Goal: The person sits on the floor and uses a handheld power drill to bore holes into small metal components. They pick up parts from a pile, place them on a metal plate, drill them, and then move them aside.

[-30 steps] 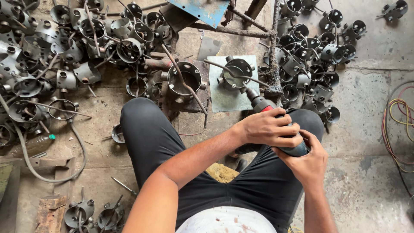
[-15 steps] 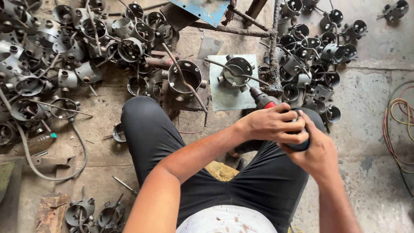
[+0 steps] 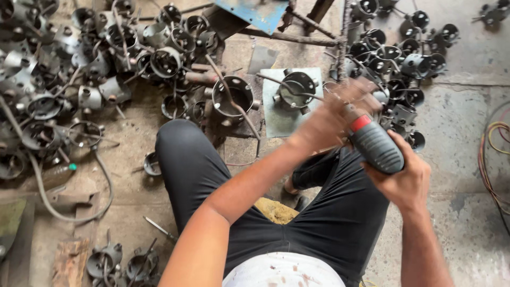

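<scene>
- The right hand (image 3: pixel 406 180) wraps its fingers tight round the grey grinder (image 3: pixel 374 144), held over the lap, above the right thigh.
- The left hand (image 3: pixel 332 114) is at the tool's front end (too blurred to tell its grip).
- A round housing (image 3: pixel 297 89) sits on a plate (image 3: pixel 273 125) ahead, untouched by the tool.
- Heaps of housings (image 3: pixel 79 69) lie on both sides; which are finished cannot be told.

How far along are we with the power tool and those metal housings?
Done: round grey metal housings lie piled on the floor left and right. In hand: the right hand grips a dark grey power tool with a red band; the left hand is blurred at its front. Left: one round housing sits on the pale plate ahead.
</scene>
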